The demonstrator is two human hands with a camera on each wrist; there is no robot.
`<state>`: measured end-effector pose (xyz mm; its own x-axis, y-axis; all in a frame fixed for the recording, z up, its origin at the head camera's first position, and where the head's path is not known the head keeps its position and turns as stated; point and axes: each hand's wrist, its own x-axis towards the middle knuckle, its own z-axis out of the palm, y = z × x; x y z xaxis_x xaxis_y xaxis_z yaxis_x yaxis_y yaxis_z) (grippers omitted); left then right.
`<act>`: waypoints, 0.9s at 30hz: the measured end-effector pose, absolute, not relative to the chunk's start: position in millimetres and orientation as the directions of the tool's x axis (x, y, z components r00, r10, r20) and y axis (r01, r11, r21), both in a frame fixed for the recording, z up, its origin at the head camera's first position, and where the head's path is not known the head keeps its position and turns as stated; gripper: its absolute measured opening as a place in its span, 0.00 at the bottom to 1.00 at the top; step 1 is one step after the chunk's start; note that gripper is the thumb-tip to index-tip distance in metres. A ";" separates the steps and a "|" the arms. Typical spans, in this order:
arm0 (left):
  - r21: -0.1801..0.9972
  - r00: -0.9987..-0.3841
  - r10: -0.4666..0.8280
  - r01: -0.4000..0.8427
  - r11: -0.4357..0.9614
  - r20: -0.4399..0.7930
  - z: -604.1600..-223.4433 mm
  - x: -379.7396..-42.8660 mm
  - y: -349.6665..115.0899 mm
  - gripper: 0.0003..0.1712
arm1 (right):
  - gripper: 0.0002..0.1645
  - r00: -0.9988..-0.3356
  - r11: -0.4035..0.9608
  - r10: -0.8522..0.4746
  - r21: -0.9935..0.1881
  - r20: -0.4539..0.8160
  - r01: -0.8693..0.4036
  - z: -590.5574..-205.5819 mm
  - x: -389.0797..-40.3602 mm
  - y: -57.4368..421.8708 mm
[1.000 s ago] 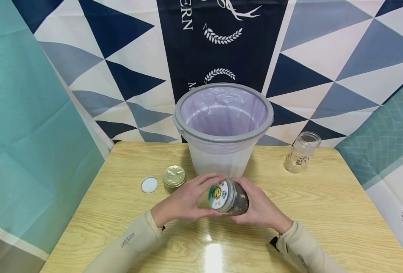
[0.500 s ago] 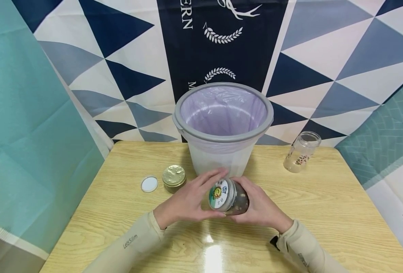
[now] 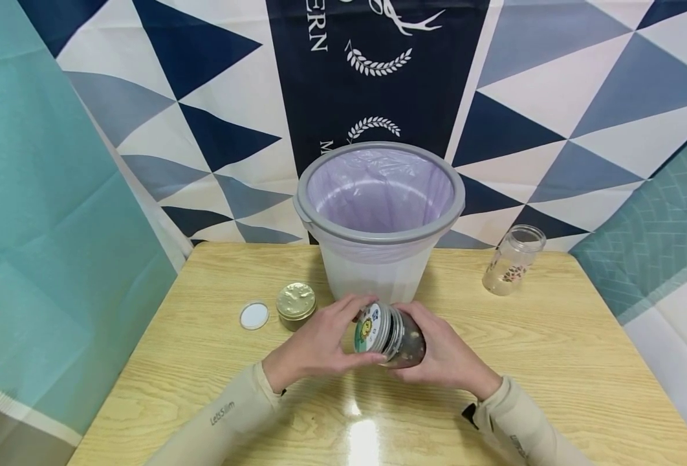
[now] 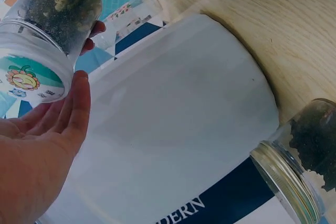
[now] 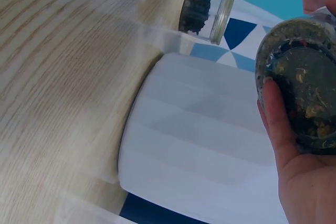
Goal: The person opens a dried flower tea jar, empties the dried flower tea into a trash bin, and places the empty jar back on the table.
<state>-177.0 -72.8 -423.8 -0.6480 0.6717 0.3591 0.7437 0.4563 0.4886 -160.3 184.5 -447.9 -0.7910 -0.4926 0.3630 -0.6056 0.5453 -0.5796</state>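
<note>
My right hand [image 3: 445, 353] grips a clear plastic jar [image 3: 411, 343] around its body. Dark, lumpy dried contents show through its wall in the left wrist view and through its base in the right wrist view. The jar lies tilted, its mouth toward the left. With thumb and fingers, my left hand [image 3: 320, 343] holds the round lid [image 3: 368, 329], which carries a flower picture on white and green. Between lid and jar, a narrow gap and the threaded neck show in the head view. Both hands are in front of the bin, above the table.
A white bin [image 3: 372, 272] with a purple liner [image 3: 378, 184] stands behind the hands. Left of it are a gold-lidded jar [image 3: 296, 304] with dark contents and a small white disc [image 3: 254, 316]. A clear lidless bottle [image 3: 512, 260] stands at the table's [image 3: 553, 362] back right.
The lid has turned in my left hand and moved slightly left, away from the jar, so the neck shows more. My right hand has stayed in place with the jar.
</note>
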 end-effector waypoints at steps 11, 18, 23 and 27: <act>0.483 -0.629 0.686 0.758 0.438 0.366 -423.2 -176.4 -76.0 0.50 | 0.56 -0.774 0.529 -0.510 -0.573 0.375 -0.626 -450.5 -160.2 184.5; 0.557 -0.682 0.657 0.697 0.451 0.322 -420.1 -175.9 -80.7 0.49 | 0.56 -0.797 0.494 -0.488 -0.640 0.357 -0.589 -449.5 -159.4 186.8; 0.565 -0.687 0.634 0.698 0.441 0.354 -420.0 -177.0 -84.5 0.51 | 0.57 -0.796 0.465 -0.466 -0.659 0.387 -0.592 -450.0 -161.6 189.2; 0.598 -0.700 0.606 0.684 0.417 0.377 -420.3 -177.4 -88.5 0.52 | 0.58 -0.794 0.444 -0.439 -0.666 0.421 -0.599 -450.7 -162.0 189.4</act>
<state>-177.4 -88.5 -420.3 -0.7002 0.6062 0.3773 0.6838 0.4174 0.5985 -162.0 189.4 -450.7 -0.7936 -0.4394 0.4208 -0.5991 0.4439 -0.6664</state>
